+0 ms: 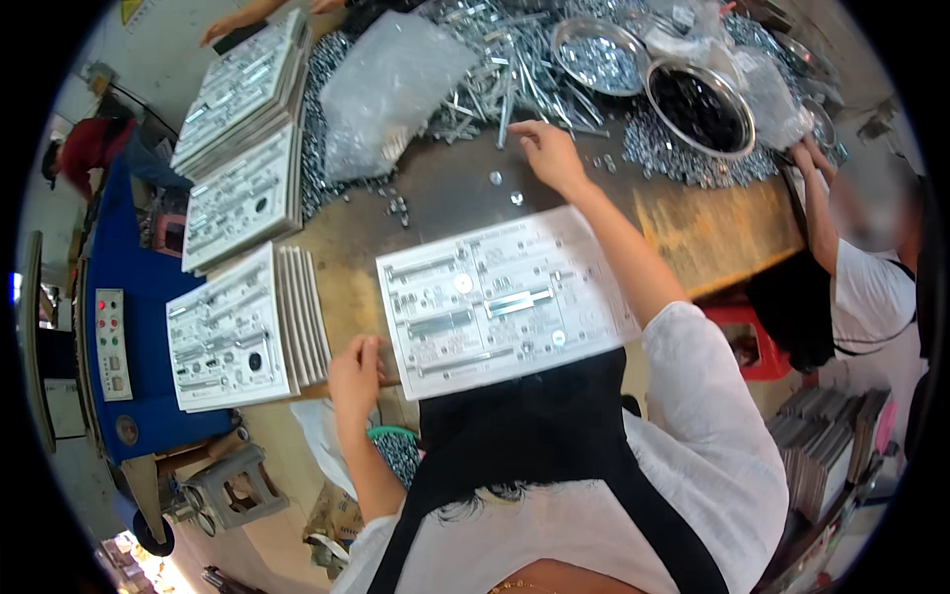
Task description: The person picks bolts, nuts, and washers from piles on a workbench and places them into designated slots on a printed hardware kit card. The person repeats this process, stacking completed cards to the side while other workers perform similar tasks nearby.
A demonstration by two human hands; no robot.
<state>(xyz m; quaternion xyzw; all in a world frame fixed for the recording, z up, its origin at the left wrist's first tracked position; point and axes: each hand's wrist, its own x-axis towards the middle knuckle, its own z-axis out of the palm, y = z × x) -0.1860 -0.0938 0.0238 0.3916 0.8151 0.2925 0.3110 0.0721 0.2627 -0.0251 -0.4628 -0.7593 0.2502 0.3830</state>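
Observation:
A white printed card (450, 337) with bolts and other metal fittings on its face lies in front of me, partly over the table's near edge and against my black apron. My right hand (550, 156) stretches past the card's far edge, its index finger extended and thumb apart. That fingertip is beside a long silver bolt (506, 104) at the front of the hardware pile; whether they touch I cannot tell. Next to the card's left edge, at the table's edge, my left hand (354, 376) has curled fingers. Anything inside them is hidden.
Stacks of similar cards (226, 332) line the table's left side. Behind lie a clear plastic bag (396, 84), loose bolts, a steel bowl of small metal parts (554, 48) and a bowl of black pieces (655, 124). Two other people work at the far left and right.

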